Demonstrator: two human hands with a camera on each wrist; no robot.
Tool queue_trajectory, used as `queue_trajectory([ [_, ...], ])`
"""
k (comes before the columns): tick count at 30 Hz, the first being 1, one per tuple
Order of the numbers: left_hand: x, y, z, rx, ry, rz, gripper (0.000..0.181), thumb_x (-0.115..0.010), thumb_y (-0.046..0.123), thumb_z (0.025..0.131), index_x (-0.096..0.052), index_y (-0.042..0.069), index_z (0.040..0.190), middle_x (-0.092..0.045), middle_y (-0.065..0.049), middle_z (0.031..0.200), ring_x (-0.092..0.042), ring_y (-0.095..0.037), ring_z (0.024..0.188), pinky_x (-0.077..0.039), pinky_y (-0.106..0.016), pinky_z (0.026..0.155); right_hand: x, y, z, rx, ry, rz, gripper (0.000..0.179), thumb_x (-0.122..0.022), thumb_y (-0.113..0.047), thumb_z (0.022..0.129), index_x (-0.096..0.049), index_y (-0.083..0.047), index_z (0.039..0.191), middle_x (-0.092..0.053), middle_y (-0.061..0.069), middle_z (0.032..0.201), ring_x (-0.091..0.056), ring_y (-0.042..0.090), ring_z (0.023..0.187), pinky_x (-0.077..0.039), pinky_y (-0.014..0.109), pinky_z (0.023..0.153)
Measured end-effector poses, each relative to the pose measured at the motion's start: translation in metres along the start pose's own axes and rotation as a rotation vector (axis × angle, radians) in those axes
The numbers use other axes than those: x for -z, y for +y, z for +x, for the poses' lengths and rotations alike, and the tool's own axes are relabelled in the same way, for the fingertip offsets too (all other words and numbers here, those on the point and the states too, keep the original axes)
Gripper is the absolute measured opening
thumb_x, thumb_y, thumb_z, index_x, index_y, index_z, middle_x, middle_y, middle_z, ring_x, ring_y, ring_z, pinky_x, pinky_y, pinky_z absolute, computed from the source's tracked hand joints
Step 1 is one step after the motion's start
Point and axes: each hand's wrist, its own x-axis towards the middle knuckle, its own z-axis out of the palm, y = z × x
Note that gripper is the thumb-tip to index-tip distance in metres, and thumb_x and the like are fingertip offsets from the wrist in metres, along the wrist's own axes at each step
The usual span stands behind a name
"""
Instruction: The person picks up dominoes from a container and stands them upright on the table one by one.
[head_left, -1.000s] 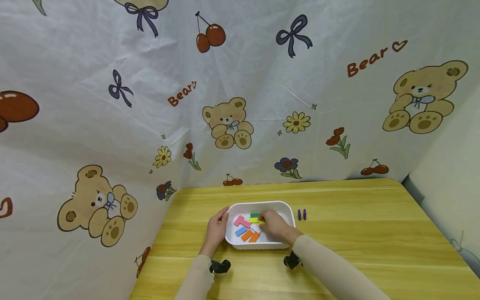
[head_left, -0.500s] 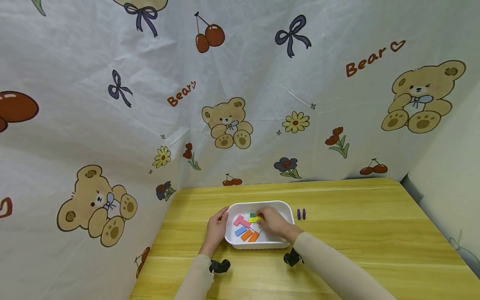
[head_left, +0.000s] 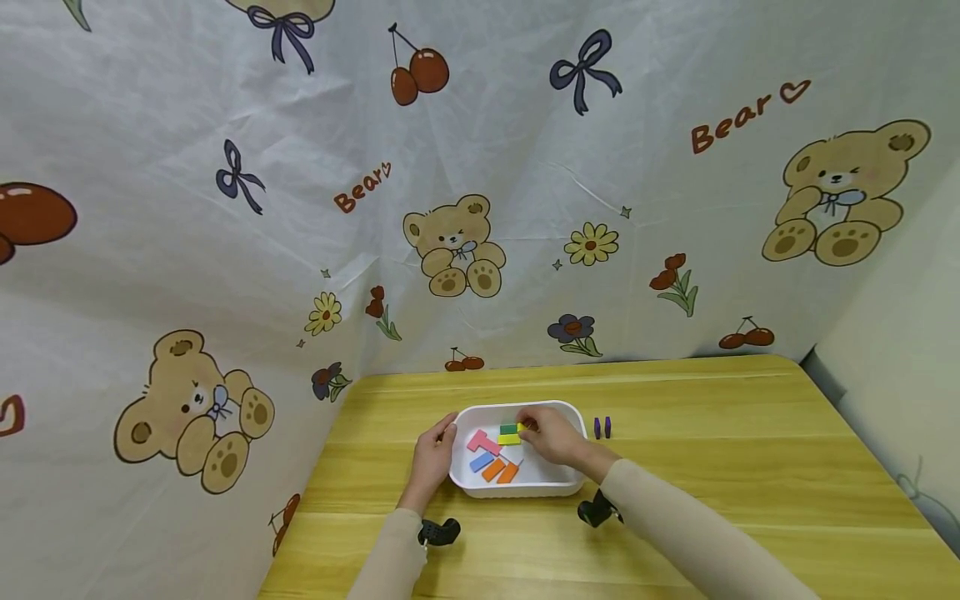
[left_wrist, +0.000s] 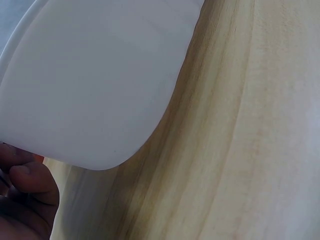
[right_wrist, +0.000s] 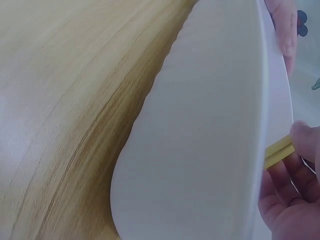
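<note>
A white plastic tray (head_left: 517, 492) sits on the table with small coloured blocks inside. At its left end, my left hand (head_left: 432, 454) grips the rim, fingers against the outer wall. My right hand (head_left: 553, 435) is over the right half of the tray. Between thumb and fingers it pinches a yellow block (right_wrist: 279, 151), whose end shows beside the fingertips. Left of that hand lie a green block (head_left: 508, 429) and another yellow block (head_left: 508, 440). Pink blocks (head_left: 483, 442), a blue block (head_left: 481, 462) and orange blocks (head_left: 493, 470) lie nearer the front and left.
Two purple blocks (head_left: 602, 427) stand upright on the wooden table (head_left: 712, 467), just right of the tray. Behind the table hangs a white cloth (head_left: 525, 167) printed with bears and flowers. A cable (head_left: 930, 500) hangs past the table's right side.
My right hand has shifted slightly right and back inside the tray, pinching the yellow block, and more of the green and yellow blocks shows. The left hand stays at the rim.
</note>
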Motion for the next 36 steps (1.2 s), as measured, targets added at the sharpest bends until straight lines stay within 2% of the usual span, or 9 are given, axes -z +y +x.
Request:
queue_trajectory([
  [7,0.000,0.001,0.000,0.000,0.010,0.011,0.037,-0.055,0.027,0.108,-0.064,0.016,0.142,-0.070,-0.009,0.128,-0.058,-0.022,0.109,-0.052,-0.036,0.094,0.011,0.003,-0.008,0.012,-0.001,0.002,0.013,-0.069,-0.006,0.097,-0.071,-0.008,0.110,-0.069,0.001,0.100,-0.060,0.013,0.094,-0.056,0.038,0.089],
  [14,-0.001,0.001,-0.001,0.011,0.011,0.019,0.037,-0.054,0.028,0.109,-0.064,0.017,0.142,-0.070,-0.009,0.124,-0.058,-0.022,0.107,-0.052,-0.035,0.091,0.028,0.003,-0.017,0.032,-0.012,0.076,0.018,-0.067,-0.003,0.098,-0.069,-0.003,0.116,-0.071,0.006,0.107,-0.066,0.019,0.101,-0.059,0.038,0.089],
  [20,-0.001,0.000,0.000,0.010,0.010,0.010,0.037,-0.054,0.029,0.109,-0.064,0.017,0.142,-0.070,-0.009,0.127,-0.058,-0.022,0.108,-0.052,-0.038,0.094,0.044,0.005,-0.025,-0.005,-0.018,0.124,0.022,-0.066,-0.003,0.099,-0.068,-0.002,0.121,-0.070,0.007,0.112,-0.066,0.022,0.106,-0.059,0.040,0.092],
  [25,-0.001,-0.001,0.002,-0.003,0.013,0.014,0.038,-0.054,0.031,0.109,-0.064,0.017,0.143,-0.069,-0.009,0.130,-0.059,-0.022,0.110,-0.052,-0.039,0.095,0.056,0.012,-0.029,-0.054,-0.007,0.141,0.022,-0.065,-0.005,0.100,-0.068,-0.007,0.122,-0.070,0.008,0.118,-0.065,0.023,0.109,-0.057,0.042,0.096],
  [36,-0.001,-0.002,0.001,-0.005,0.008,0.017,0.038,-0.054,0.031,0.108,-0.064,0.017,0.143,-0.071,-0.009,0.122,-0.058,-0.022,0.107,-0.051,-0.037,0.093,0.072,0.027,-0.037,-0.096,0.010,0.174,0.021,-0.065,-0.008,0.101,-0.067,-0.007,0.122,-0.069,0.012,0.119,-0.064,0.025,0.110,-0.057,0.044,0.097],
])
